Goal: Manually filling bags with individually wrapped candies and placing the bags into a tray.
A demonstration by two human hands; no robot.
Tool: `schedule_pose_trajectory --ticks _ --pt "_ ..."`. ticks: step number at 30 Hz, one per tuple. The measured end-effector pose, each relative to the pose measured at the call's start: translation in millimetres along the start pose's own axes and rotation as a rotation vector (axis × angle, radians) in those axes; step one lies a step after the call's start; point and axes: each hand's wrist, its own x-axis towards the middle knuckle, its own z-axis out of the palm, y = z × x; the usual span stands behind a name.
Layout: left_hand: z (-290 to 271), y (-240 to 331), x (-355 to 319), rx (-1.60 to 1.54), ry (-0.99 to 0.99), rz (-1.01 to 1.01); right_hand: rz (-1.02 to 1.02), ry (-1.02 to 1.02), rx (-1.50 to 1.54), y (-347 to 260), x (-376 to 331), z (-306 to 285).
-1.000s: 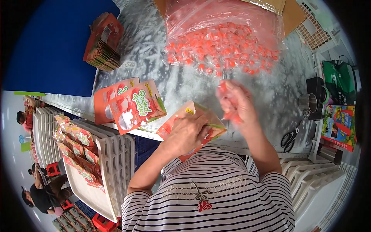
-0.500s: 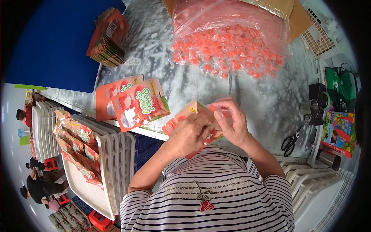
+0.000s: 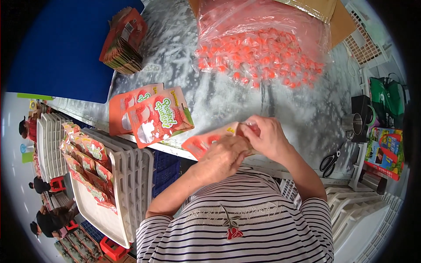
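My left hand grips a red candy pouch at the table's front edge, close to my body. At the pouch's right end, its mouth side, my right hand pinches red wrapped candy; how many pieces, I cannot tell. The fingers of both hands meet there and hide much of the opening. Two flat printed pouches lie overlapping on the table to the left. Farther off, a heap of red candies in clear wrappers spills from a large clear plastic bag.
A stack of pouches stands by a blue board at far left. Filled pouches sit on stacked white trays beside the table. Scissors and a metal cup are at right. People work at lower left.
My right hand has come in and down against the pouch's mouth with the candy. The pouch has tilted flatter, and my left hand has shifted slightly.
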Motion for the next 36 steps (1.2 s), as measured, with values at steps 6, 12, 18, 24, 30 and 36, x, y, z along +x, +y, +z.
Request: schedule_pose_trajectory --ticks 6,12,18,24,30,36 --pt "-4 -1 3 -0.091 0.007 -0.09 0.199 -0.051 0.398 -7 3 -6" --pt "-9 -2 4 -0.069 0.03 -0.092 -0.024 -0.284 0.273 -5 -5 -25" --pt "-10 1 1 0.024 0.038 -0.032 -0.039 -0.253 0.398 -19 -4 -34" --pt "-17 4 -8 0.138 0.087 0.014 -0.018 -0.142 0.657 -1 3 -23" --pt "-39 14 -23 0.087 0.188 -0.06 -0.157 0.456 -0.103 85 67 -9" --pt "-45 19 -33 0.032 0.242 -0.083 -0.177 0.38 -0.435 98 99 25"
